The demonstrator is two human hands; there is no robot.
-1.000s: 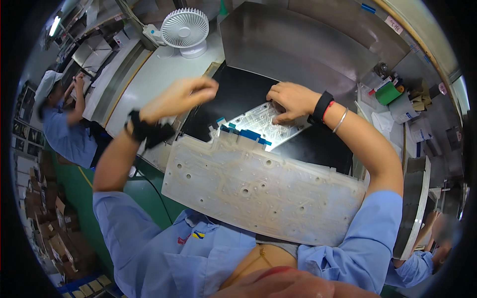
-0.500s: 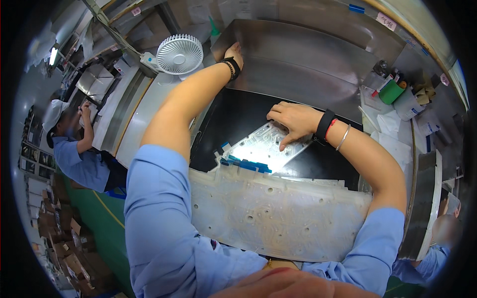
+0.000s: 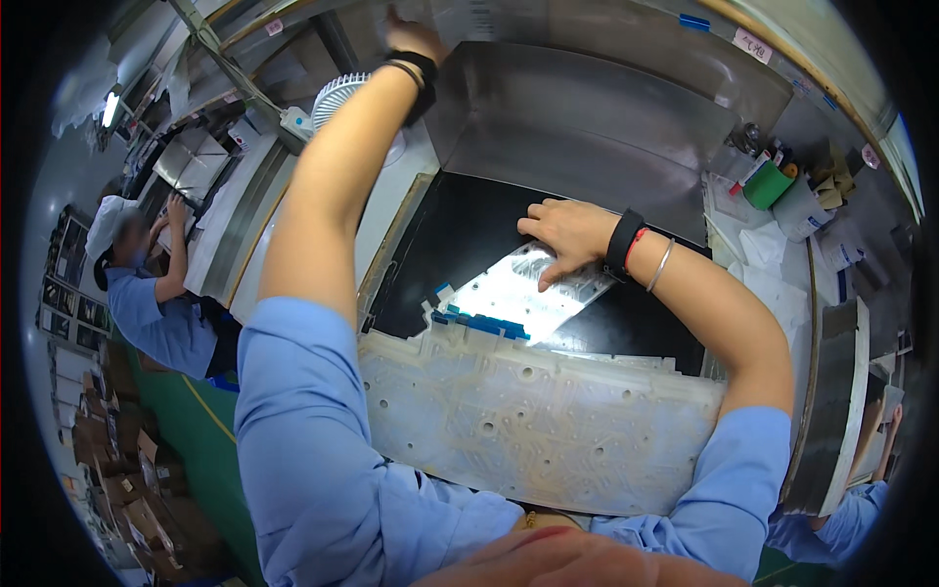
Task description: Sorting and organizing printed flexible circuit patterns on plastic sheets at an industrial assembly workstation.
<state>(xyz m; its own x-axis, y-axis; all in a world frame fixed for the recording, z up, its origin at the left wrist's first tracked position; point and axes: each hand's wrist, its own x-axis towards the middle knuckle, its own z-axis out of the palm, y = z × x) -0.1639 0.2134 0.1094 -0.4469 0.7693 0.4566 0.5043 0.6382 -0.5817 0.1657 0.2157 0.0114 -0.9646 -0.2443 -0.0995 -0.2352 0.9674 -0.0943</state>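
Note:
My right hand (image 3: 570,235) lies with spread fingers on the far end of a shiny translucent sheet (image 3: 509,290) that rests on a black work surface (image 3: 411,256). Blue tape-like strips (image 3: 481,321) run across that sheet's near end. Closer to me spreads a wide, milky translucent panel (image 3: 548,430) with small holes and faint trace lines; whether it joins the shiny sheet I cannot make out. High at the back left, my left hand (image 3: 416,39) is raised above the fan, blurred, with one finger pointing up; its grip does not show clearly.
A metal guard (image 3: 587,117) stands behind the black surface. The white fan (image 3: 337,96) is partly hidden by my left forearm. At the right are a green roll (image 3: 768,184) and a white tub (image 3: 807,205). A co-worker (image 3: 161,289) sits at the left, another person (image 3: 846,519) at the lower right.
My left hand has left the metal guard's upper left corner and moved up and slightly left, past the fan. My right hand stays on the sheet, shifted slightly left in view.

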